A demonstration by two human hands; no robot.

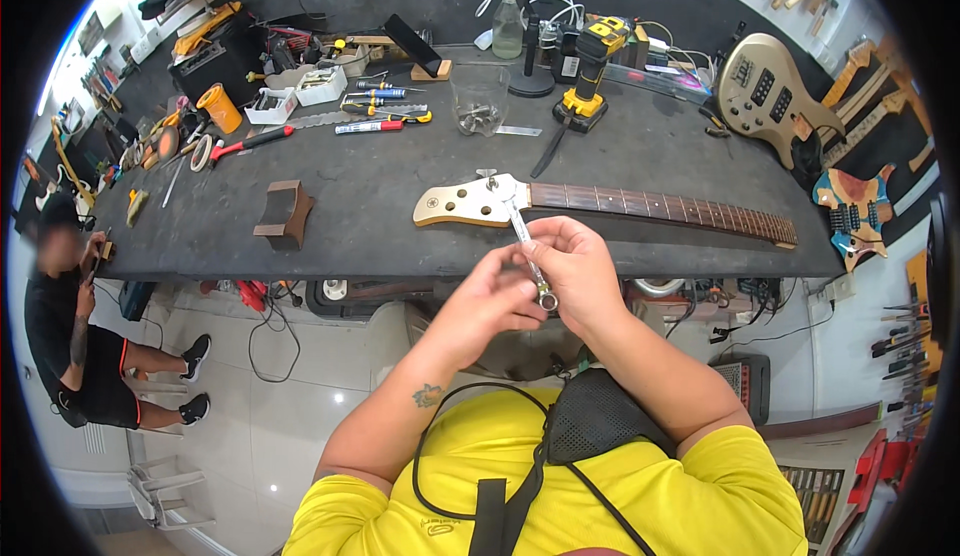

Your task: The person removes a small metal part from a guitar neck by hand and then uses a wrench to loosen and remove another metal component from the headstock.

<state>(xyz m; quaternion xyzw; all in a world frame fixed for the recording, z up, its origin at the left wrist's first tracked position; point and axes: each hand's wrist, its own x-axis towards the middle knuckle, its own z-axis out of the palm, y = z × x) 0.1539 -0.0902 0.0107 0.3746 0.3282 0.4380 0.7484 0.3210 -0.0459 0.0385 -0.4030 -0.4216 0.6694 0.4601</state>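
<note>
My right hand (568,271) holds a silver combination wrench (520,224) between thumb and fingers, its upper end over the cream headstock (450,206) of a guitar neck (660,211) lying on the dark bench. A metal tuner (489,181) sits at the headstock’s upper edge, beside several holes. My left hand (492,296) is beside the wrench’s lower ring end, slightly blurred, its fingers loosely bent and apart; whether they touch the wrench is unclear.
A wooden block (282,214) is at left on the bench (360,216). Behind are a cup of hardware (478,116), drill (590,76), screwdrivers (380,96) and white trays (270,106). Guitar bodies (760,96) stand at right. Another person (70,316) at far left holds something small.
</note>
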